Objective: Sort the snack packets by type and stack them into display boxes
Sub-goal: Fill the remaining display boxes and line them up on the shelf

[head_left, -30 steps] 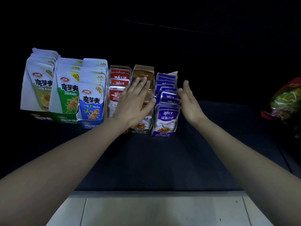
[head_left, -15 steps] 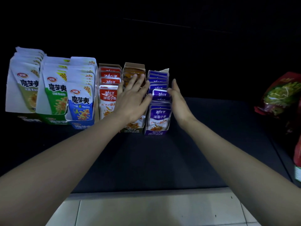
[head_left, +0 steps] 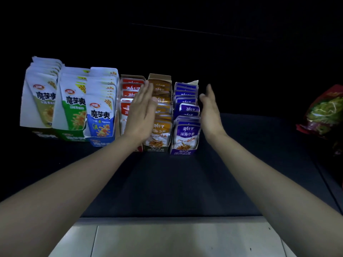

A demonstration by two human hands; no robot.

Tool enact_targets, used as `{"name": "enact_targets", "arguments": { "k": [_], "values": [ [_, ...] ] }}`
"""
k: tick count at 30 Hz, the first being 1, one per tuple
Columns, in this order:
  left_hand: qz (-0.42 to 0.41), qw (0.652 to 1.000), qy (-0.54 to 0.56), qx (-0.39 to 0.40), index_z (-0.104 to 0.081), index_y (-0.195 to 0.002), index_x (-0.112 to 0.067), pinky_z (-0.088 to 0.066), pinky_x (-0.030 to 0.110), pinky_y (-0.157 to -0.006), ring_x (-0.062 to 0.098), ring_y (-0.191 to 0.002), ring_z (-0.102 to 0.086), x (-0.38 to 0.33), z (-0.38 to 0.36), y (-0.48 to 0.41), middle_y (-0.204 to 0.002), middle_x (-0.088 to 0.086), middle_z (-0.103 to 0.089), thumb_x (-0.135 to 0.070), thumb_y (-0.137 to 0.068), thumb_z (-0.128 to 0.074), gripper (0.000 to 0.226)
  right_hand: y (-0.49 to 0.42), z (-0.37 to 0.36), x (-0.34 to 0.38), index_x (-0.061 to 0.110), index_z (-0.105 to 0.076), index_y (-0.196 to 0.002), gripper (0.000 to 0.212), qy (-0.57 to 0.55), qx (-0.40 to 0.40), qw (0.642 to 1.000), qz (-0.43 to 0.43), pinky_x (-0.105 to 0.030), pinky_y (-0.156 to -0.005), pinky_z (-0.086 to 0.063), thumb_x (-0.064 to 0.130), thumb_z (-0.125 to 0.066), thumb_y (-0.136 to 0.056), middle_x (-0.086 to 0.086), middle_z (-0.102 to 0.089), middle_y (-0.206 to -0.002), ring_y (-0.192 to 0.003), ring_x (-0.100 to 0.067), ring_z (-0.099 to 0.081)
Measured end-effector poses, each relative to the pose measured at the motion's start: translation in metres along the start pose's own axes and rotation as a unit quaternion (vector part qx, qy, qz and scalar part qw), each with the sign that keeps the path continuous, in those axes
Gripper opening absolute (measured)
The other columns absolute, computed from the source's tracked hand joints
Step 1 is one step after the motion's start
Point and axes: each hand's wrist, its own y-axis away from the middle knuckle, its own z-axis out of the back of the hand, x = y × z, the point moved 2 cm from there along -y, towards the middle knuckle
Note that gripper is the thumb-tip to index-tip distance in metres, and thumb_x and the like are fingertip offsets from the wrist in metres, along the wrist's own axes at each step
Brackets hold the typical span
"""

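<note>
Six display boxes of snack packets stand in a row on a dark table (head_left: 167, 182). From the left: an olive box (head_left: 39, 101), a green box (head_left: 74, 108), a blue box (head_left: 101, 117), a red box (head_left: 128, 89), an orange box (head_left: 160, 130) and a purple box (head_left: 186, 132). My left hand (head_left: 142, 114) is flat, fingers together, edge-on between the red and orange boxes, covering part of the red packets. To the right of the purple box my right hand (head_left: 210, 110) is held up flat beside its wall. Neither hand holds anything.
A red and green bag (head_left: 323, 115) lies at the table's right edge. The table's front edge runs above a pale tiled floor (head_left: 167, 238). Behind the boxes everything is dark.
My left hand has turned from lying flat on the orange packets to edge-on at their left side. My right hand has moved off the purple packets to the right of the box.
</note>
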Motion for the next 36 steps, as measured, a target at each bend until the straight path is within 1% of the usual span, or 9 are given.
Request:
{"name": "enact_targets", "arguments": {
  "k": [3, 7, 10, 12, 16, 22, 28, 32, 36],
  "values": [
    [0.056, 0.995, 0.074, -0.020, -0.019, -0.154, -0.026, -0.002, 0.013, -0.117, 0.001, -0.145, -0.011, 0.004, 0.008, 0.012, -0.161, -0.010, -0.017, -0.037, -0.107, -0.020, 0.049, 0.015, -0.015, 0.014, 0.033, -0.010, -0.155, 0.055, 0.032, 0.020, 0.999, 0.039, -0.031, -0.101, -0.047, 0.034, -0.033, -0.105, 0.009, -0.031, -0.154, -0.125, -0.005, -0.049],
    [0.145, 0.957, 0.250, -0.007, -0.032, -0.147, -0.040, -0.022, 0.045, -0.119, 0.009, -0.142, -0.029, 0.014, 0.005, 0.020, -0.154, -0.019, -0.026, -0.070, -0.093, -0.029, 0.062, 0.029, -0.043, 0.021, 0.030, -0.016, -0.153, 0.048, 0.074, 0.110, 0.990, 0.044, -0.001, -0.070, -0.042, 0.028, -0.030, -0.107, 0.025, -0.044, -0.126, -0.101, 0.025, -0.048],
    [0.148, 0.954, 0.262, 0.003, -0.034, -0.144, -0.046, -0.029, 0.049, -0.115, 0.011, -0.142, -0.033, 0.024, 0.006, 0.022, -0.154, -0.012, -0.035, -0.083, -0.082, -0.028, 0.073, 0.035, -0.055, 0.023, 0.060, -0.031, -0.131, 0.036, 0.117, 0.140, 0.982, 0.041, -0.030, -0.105, -0.042, 0.038, -0.031, -0.102, 0.009, -0.043, -0.145, -0.128, 0.003, -0.041],
    [0.142, 0.958, 0.246, 0.035, -0.023, -0.149, -0.046, -0.021, 0.047, -0.119, 0.006, -0.146, -0.021, 0.026, 0.004, 0.023, -0.158, -0.016, -0.025, -0.083, -0.080, -0.020, 0.078, 0.035, -0.059, 0.021, 0.048, -0.043, -0.122, 0.028, 0.162, 0.158, 0.974, 0.033, -0.049, -0.116, -0.028, 0.037, -0.029, -0.102, 0.002, -0.044, -0.143, -0.134, -0.015, -0.039],
    [0.145, 0.953, 0.256, 0.077, -0.014, -0.153, -0.040, -0.014, 0.044, -0.121, 0.002, -0.147, -0.012, 0.021, -0.005, 0.026, -0.160, -0.016, -0.015, -0.083, -0.079, -0.020, 0.085, 0.038, -0.074, 0.022, 0.020, -0.036, -0.148, 0.048, 0.295, 0.187, 0.937, 0.002, -0.037, -0.119, 0.014, 0.030, -0.013, -0.107, -0.006, -0.004, -0.164, -0.149, -0.013, 0.003],
    [0.165, 0.935, 0.306, 0.067, -0.025, -0.148, -0.047, -0.029, 0.048, -0.115, 0.008, -0.141, -0.033, 0.026, -0.001, 0.025, -0.153, -0.015, -0.036, -0.083, -0.081, -0.029, 0.076, 0.033, -0.070, 0.027, 0.031, -0.036, -0.143, 0.044, 0.220, 0.107, 0.970, -0.010, -0.046, -0.121, -0.004, 0.040, -0.022, -0.102, 0.001, -0.034, -0.154, -0.143, -0.016, -0.021],
    [0.161, 0.923, 0.340, 0.077, -0.026, -0.146, -0.049, -0.031, 0.051, -0.114, 0.014, -0.141, -0.034, 0.022, -0.008, 0.025, -0.155, -0.010, -0.034, -0.089, -0.075, -0.034, 0.082, 0.033, -0.069, 0.016, 0.022, -0.024, -0.151, 0.050, 0.243, 0.140, 0.960, 0.008, -0.039, -0.120, 0.003, 0.038, -0.021, -0.104, 0.001, -0.024, -0.159, -0.144, -0.010, -0.008],
    [0.165, 0.922, 0.342, 0.078, -0.028, -0.146, -0.049, -0.030, 0.051, -0.114, 0.014, -0.142, -0.033, 0.025, -0.008, 0.025, -0.155, -0.009, -0.033, -0.090, -0.073, -0.035, 0.084, 0.028, -0.082, 0.025, 0.030, -0.031, -0.148, 0.052, 0.212, 0.116, 0.970, -0.002, -0.049, -0.116, -0.021, 0.047, -0.026, -0.099, 0.001, -0.038, -0.151, -0.141, -0.024, -0.023],
    [0.149, 0.929, 0.331, 0.078, -0.023, -0.150, -0.044, -0.035, 0.043, -0.113, 0.005, -0.136, -0.038, 0.022, -0.003, 0.024, -0.148, -0.016, -0.040, -0.071, -0.092, -0.025, 0.065, 0.025, -0.064, 0.017, 0.043, -0.040, -0.130, 0.031, 0.249, 0.095, 0.963, 0.045, -0.037, -0.116, -0.020, 0.036, -0.028, -0.102, 0.019, -0.054, -0.116, -0.113, 0.019, -0.039]
  ]
}}
